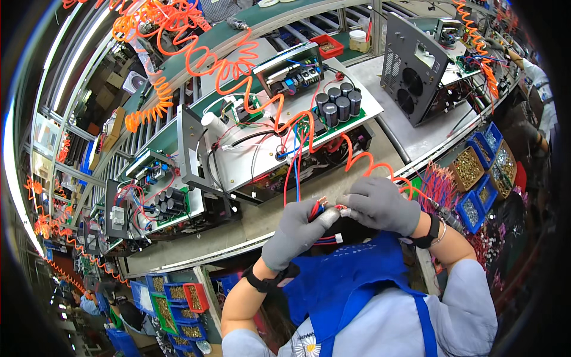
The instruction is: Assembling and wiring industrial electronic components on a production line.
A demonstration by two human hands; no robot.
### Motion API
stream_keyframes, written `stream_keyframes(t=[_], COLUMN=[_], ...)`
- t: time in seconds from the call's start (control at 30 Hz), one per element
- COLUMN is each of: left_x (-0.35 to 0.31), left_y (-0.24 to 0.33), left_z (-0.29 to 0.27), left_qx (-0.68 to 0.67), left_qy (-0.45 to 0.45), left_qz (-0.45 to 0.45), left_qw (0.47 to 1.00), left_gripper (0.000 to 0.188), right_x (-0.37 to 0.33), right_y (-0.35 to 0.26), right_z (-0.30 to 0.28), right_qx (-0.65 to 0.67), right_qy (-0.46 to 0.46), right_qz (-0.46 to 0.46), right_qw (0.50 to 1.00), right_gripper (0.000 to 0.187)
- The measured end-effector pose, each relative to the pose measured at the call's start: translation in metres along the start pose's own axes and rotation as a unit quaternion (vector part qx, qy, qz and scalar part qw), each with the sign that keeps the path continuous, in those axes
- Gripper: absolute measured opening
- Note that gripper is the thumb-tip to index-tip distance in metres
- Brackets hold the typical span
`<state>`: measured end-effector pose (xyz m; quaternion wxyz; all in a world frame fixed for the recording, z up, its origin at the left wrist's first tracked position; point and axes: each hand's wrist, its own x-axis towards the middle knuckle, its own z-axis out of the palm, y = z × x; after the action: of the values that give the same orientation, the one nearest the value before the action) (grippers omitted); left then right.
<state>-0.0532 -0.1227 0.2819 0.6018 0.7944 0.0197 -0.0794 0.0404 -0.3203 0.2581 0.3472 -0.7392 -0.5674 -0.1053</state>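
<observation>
My left hand (pixel 297 233), in a grey glove, is closed on a bundle of red and blue wires (pixel 318 208) with coppery ends sticking up. A white plug (pixel 339 238) on dark wires hangs out below this hand. Close beside it, my right hand (pixel 383 207), also gloved in grey, pinches at the wires' tips near a small pale piece (pixel 344 210); the fingers partly hide what they grip. Beyond my hands lies an open electronic unit (pixel 262 157) with a pale top plate, black capacitors (pixel 338 106) and loose wires. Red and blue leads run from it toward my left hand.
Orange coiled air hoses (pixel 238 65) hang across the unit. Another unit with a black fan panel (pixel 413 71) stands to the right, one more (pixel 157 202) to the left. Bins of small metal parts (pixel 467 168) sit at right, others (pixel 163 312) at lower left.
</observation>
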Motion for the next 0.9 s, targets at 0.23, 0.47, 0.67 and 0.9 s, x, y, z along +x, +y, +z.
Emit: stream_keyframes(t=[0.23, 0.47, 0.67, 0.9], left_x=[-0.011, -0.013, -0.008, -0.004], left_y=[-0.007, -0.038, -0.042, -0.039], left_z=[-0.019, -0.042, -0.085, -0.083], left_qx=[0.087, 0.078, -0.263, -0.175], left_qy=[-0.005, 0.033, -0.054, -0.123], left_qz=[0.035, 0.082, -0.032, 0.0], left_qw=[0.996, 0.993, 0.963, 0.977], left_gripper=[0.018, 0.02, 0.022, 0.024], right_x=[0.007, 0.038, 0.065, 0.074], right_y=[-0.003, -0.023, -0.053, -0.046], right_z=[0.021, 0.041, 0.055, 0.056], right_qx=[0.213, 0.648, 0.068, 0.062], right_qy=[-0.071, -0.13, 0.11, 0.059], right_qz=[0.09, 0.511, 0.13, 0.109], right_qw=[0.97, 0.549, 0.983, 0.99], right_gripper=[0.016, 0.036, 0.022, 0.018])
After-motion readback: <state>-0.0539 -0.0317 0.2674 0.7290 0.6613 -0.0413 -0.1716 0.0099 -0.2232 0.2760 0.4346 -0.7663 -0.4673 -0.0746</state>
